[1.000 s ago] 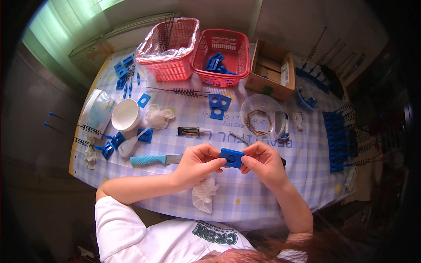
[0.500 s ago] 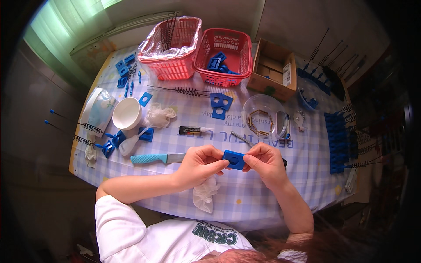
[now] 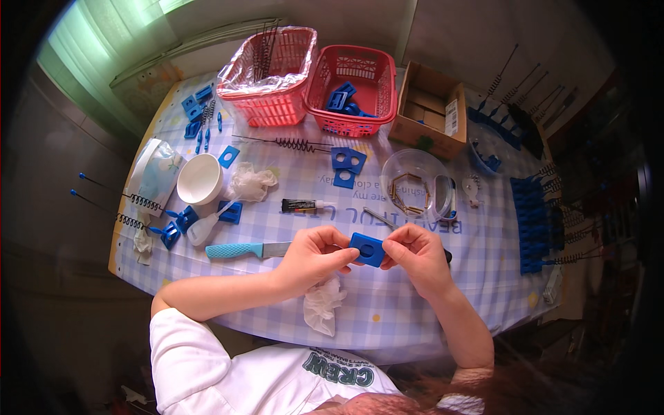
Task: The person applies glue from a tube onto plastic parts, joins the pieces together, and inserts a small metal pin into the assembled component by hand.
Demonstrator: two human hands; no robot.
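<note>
Between my two hands is a blue plastic block with a round recess (image 3: 367,249), held above the table. My left hand (image 3: 321,252) pinches its left edge between thumb and fingers. The fingers of my right hand (image 3: 415,254) grip its right edge. Just left of my left hand lies a knife with a turquoise textured handle (image 3: 235,251), its blade partly hidden by the hand. Beyond my right hand a screwdriver (image 3: 380,218) lies slanted, its dark handle mostly covered. A crumpled white tissue (image 3: 323,304) rests below my left wrist.
A small black-and-white tube (image 3: 301,205), blue plates (image 3: 346,166) and a clear bowl of brass-coloured pieces (image 3: 415,185) lie beyond my hands. Two red baskets (image 3: 349,123) and a cardboard box (image 3: 429,131) stand behind. A white bowl (image 3: 199,180) is left; blue parts with springs (image 3: 529,225) are right.
The blue block has tilted slightly in my fingers, so more of its recessed face shows. Both hands stay in nearly the same place.
</note>
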